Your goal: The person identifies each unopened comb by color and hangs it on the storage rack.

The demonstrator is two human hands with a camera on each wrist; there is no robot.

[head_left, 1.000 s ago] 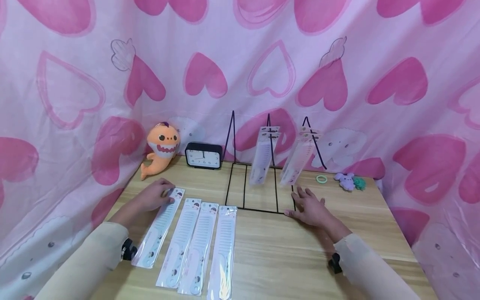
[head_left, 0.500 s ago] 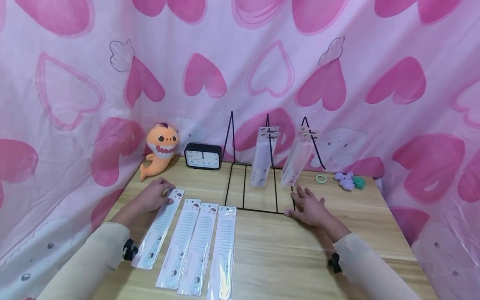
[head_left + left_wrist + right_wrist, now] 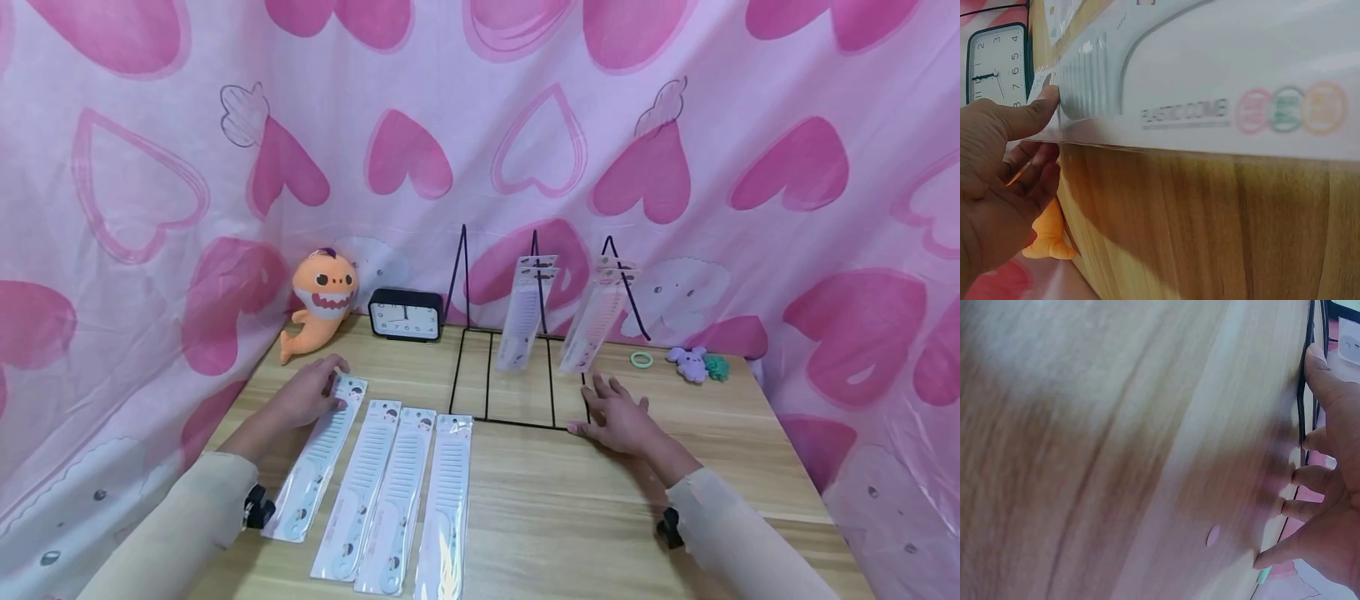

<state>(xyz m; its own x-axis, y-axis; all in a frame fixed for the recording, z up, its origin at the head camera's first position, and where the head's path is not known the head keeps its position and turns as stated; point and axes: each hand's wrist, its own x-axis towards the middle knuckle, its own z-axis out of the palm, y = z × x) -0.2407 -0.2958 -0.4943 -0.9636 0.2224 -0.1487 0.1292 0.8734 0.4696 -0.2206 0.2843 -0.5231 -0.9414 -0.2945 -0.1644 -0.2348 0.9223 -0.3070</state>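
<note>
Hands well apart, either side of the rack (image 3: 551,383).

Left hand (image 3: 309,395): clamped on the near comb (image 3: 318,467), left of the rack and forward of its base. Thumb on the face, fingers at the edge near the top. Holding it by the header end, I'd say, so the long body stays flat and unbent. Can't tell whether that end is off the table (image 3: 540,517).

Right hand (image 3: 619,417): fingers spread, nothing gripped, thumb at the rack's front-right corner. Reads as bracing, since a wire frame that light would probably skid. Can't tell how hard it presses.

Loose combs (image 3: 397,500), three, lie between the near comb and the rack's front-left corner, headers toward the rack. Same orientation, so probably laid out for easy picking by the top.

Hung combs (image 3: 521,321) are on the rack's middle and right arms, headers up, bodies dangling above the base.

Clock (image 3: 407,317) just left of the rack, shark (image 3: 324,292) further left; ring (image 3: 641,360) to its right. All likely parked outside the working area.
</note>
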